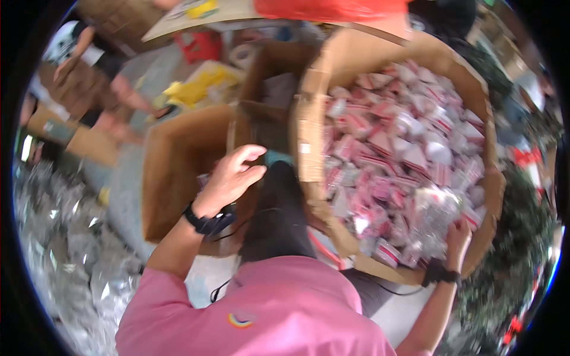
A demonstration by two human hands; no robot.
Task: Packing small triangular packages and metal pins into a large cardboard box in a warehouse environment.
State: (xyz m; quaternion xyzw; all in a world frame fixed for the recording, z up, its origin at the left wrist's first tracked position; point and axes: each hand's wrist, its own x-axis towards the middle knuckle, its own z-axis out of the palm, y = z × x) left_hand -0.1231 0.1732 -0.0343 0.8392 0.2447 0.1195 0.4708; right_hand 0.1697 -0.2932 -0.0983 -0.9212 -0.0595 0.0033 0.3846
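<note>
Right hand is gripping a clear bag over packets in the big carton; left hand is hovering, fingers apart. Step: apparently bag handling; lifting would be needing a firm pinch.

The floor is grey. An open brown box stands on it, left of the middle. A big heap of clear, shiny plastic fills the lower left and hides what is under it. At the top edge is a tan table, with something red and something yellow on it. On the right, a big round cardboard box holds lots of little pink-and-white packs, all piled up.
</note>
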